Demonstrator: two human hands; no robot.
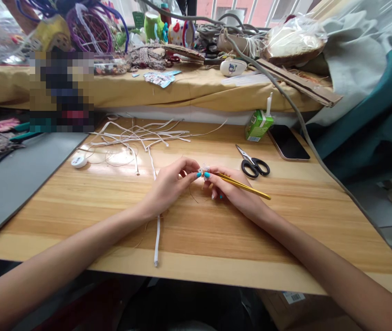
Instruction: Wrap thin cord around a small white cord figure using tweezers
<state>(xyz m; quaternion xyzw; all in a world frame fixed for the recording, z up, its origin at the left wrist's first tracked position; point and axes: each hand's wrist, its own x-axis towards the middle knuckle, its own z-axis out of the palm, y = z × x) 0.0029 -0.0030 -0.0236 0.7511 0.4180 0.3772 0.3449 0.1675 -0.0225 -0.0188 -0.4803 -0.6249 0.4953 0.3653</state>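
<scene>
Over the middle of the wooden table, my left hand (177,181) and my right hand (232,186) meet at a small white flower-shaped piece (203,169). The thumb and fingertips of each hand pinch it from either side. Golden tweezers (246,187) also lie in my right hand, their back end sticking out to the right past the wrist. Below the flower piece hangs a fine thread (193,195). A white flat cord (157,239) runs on the table beneath my left hand, which hides part of it.
Black-handled scissors (253,163), a phone (288,142) and a green drink carton (258,125) stand or lie at the right back. Tangled white cords (141,135) and a small white round spool (79,161) lie at left. A grey cable (302,122) crosses the right side. Behind is a cluttered shelf (196,89).
</scene>
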